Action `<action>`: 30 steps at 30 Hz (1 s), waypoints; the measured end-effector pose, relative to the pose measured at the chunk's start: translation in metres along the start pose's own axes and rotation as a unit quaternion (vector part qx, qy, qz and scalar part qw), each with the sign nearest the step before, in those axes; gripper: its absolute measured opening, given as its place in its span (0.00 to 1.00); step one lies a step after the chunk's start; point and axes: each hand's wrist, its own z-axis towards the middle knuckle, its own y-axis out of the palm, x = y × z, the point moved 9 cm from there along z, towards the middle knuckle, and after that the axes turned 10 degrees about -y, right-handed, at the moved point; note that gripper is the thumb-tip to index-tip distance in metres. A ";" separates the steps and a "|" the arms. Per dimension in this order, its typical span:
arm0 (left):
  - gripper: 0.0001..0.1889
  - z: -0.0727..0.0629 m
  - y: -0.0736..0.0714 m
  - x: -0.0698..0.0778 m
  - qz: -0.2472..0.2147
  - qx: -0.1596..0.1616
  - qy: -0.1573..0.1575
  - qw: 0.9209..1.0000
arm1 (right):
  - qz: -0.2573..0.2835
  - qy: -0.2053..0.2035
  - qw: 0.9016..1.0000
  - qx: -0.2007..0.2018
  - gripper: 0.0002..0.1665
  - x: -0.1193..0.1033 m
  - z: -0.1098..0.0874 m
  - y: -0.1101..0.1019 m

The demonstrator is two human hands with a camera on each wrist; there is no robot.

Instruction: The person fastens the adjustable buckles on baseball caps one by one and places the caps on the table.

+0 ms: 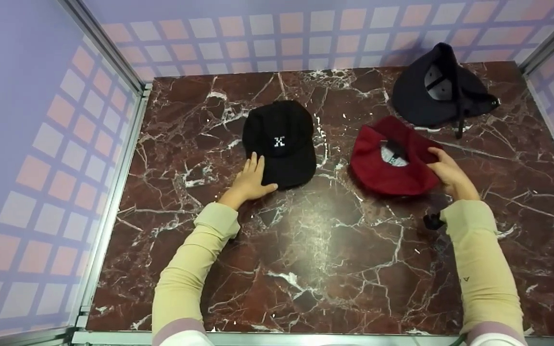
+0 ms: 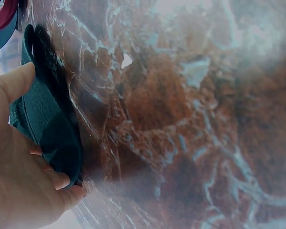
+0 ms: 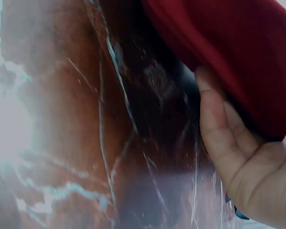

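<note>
A black cap (image 1: 279, 129) with a small white emblem lies upright on the marbled table, brim toward the person. My left hand (image 1: 250, 180) rests at the brim's left corner, fingers extended and thumb at the front edge; the left wrist view shows the dark brim (image 2: 55, 119) between thumb and fingers. To the right, a red cap (image 1: 371, 166) lies tilted, its inside and a white label showing. My right hand (image 1: 452, 175) grips its right edge. In the right wrist view, fingers (image 3: 219, 124) reach under the red fabric (image 3: 243, 62).
A dark navy cap (image 1: 414, 91) lies on its side at the back right, opening and strap showing. Walls with pink and white squares (image 1: 291, 21) border the table (image 1: 301, 240) at the back and both sides. A metal rail (image 1: 113, 211) runs along the left edge.
</note>
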 end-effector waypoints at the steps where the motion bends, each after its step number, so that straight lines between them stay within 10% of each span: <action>1: 0.46 0.000 0.000 0.000 -0.001 0.000 -0.001 1.000 | -0.009 -0.003 1.000 -0.007 0.42 0.000 0.001 0.003; 30: 0.46 0.000 0.001 0.001 0.003 0.006 -0.007 1.000 | -0.145 -0.069 0.981 -0.111 0.37 -0.012 0.033 0.068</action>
